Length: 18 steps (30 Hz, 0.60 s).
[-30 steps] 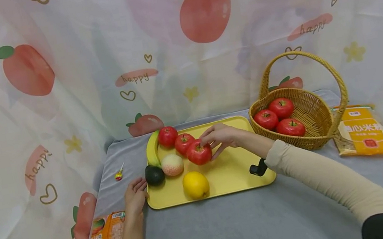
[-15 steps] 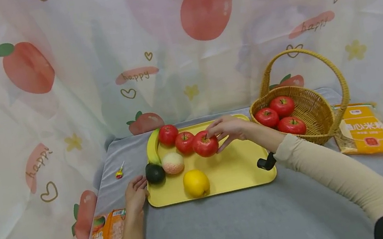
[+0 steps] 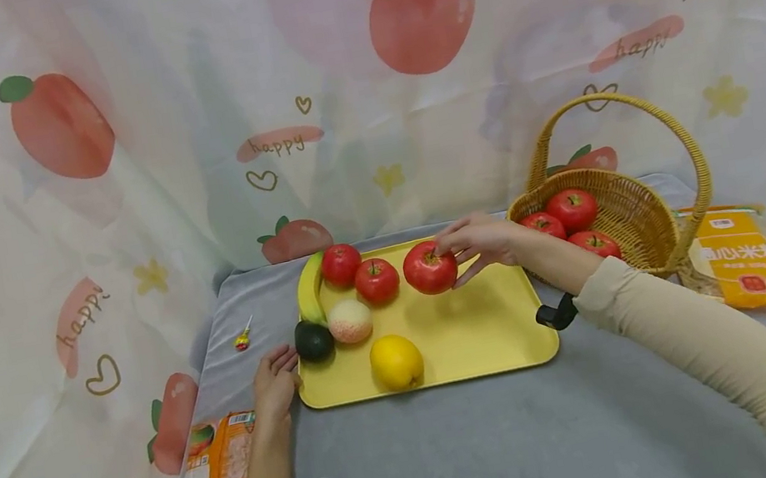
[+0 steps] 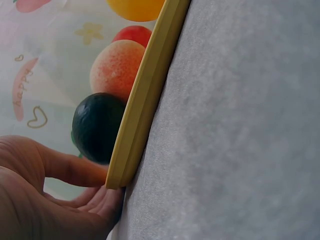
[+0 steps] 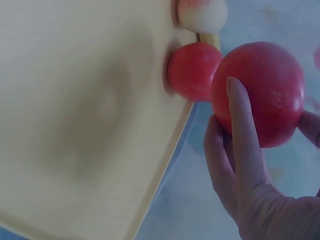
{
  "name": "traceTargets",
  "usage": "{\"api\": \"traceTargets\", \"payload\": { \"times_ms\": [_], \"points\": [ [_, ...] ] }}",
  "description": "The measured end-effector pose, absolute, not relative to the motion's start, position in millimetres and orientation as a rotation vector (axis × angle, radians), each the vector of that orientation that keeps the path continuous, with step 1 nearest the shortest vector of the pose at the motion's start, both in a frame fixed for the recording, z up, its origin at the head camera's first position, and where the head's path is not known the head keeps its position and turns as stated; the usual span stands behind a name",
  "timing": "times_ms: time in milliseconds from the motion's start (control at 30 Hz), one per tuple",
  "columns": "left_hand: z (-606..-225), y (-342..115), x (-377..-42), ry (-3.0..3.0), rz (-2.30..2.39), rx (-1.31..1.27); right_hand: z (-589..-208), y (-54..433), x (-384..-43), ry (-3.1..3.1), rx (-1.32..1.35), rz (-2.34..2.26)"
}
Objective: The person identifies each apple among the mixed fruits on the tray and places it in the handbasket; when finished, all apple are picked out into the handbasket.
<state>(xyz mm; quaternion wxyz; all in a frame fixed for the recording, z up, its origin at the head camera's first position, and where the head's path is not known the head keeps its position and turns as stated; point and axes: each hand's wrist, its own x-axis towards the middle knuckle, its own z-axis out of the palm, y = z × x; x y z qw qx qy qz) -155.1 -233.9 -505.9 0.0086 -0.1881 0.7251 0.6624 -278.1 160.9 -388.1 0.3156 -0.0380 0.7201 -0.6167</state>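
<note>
Once lifted clear of its neighbour, off to the right with the glossy round red apple (image 3: 430, 267)! Half a second back, right up against the next fruit in the head view; now apart from it, up over the shallow yellow rectangular tray (image 3: 490, 331) and closer to the golden woven wicker basket (image 3: 631, 219). Clamped between thumb and fingers of the bare right hand (image 3: 478, 242), with a soft shadow on the tray below. Left behind there: two smooth red apples (image 3: 377, 281), plus a curved yellow banana (image 3: 309, 289), a pink-speckled white peach (image 3: 349, 321), a dark green avocado (image 3: 314, 341) and a rounded yellow fruit (image 3: 397, 362). Little change at the left edge: tray rim pinched by the bare left hand (image 3: 276, 385), judging by the wrist view. Inside the basket, three more red apples (image 3: 572, 210), partly hidden by the right arm (image 3: 721, 347). Picking-up done, by the look of it; setting-down not yet.
</note>
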Motion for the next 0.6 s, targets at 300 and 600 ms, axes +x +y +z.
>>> {"api": "traceTargets", "payload": {
  "times_ms": [300, 600],
  "points": [
    [-509, -234, -152, 2.26, 2.086, -0.604, -384, 181, -279, 1.922, -0.075, -1.645],
    [-506, -233, -155, 2.262, 2.101, -0.59, -374, 203, -279, 1.944, -0.041, -1.639]
  ]
}}
